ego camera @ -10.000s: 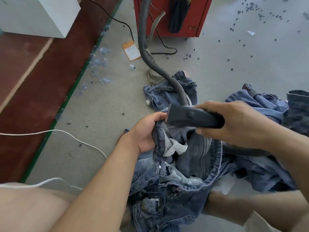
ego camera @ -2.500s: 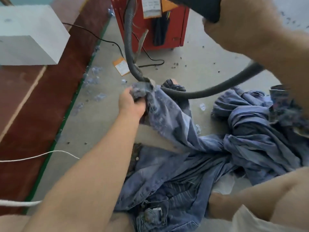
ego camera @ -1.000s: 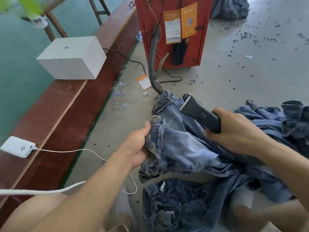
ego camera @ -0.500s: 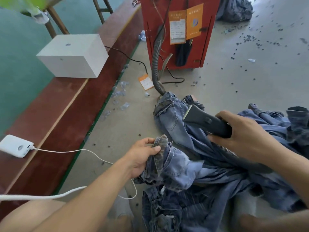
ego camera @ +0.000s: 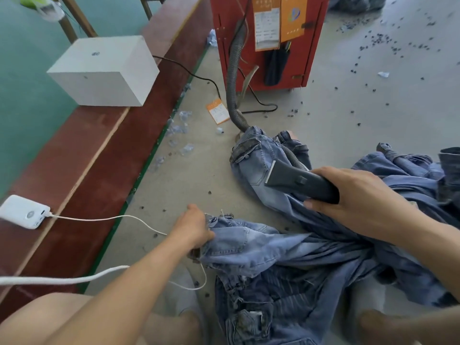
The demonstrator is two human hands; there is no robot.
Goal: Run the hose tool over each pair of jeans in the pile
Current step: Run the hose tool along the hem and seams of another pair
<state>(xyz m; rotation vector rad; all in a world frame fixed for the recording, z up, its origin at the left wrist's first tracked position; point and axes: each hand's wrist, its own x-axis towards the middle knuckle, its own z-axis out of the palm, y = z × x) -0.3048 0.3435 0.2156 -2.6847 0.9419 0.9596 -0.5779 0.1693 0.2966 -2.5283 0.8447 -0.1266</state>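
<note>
The grey hose (ego camera: pixel 232 78) is hidden under the jeans (ego camera: pixel 258 160) at frame centre, and the pile of jeans (ego camera: pixel 311 265) is cut off at the right and bottom edges. The hose tool (ego camera: pixel 298 181) is gripped by the right hand (ego camera: pixel 356 195) just above the jeans, while a frayed denim edge is pinched by the left hand (ego camera: pixel 193 226). A red cabinet (ego camera: pixel 308 41) is seen at the top, a white box (ego camera: pixel 104 70) at upper left, and a white charger (ego camera: pixel 23 211) with its cable (ego camera: pixel 104 217) at the left.
</note>
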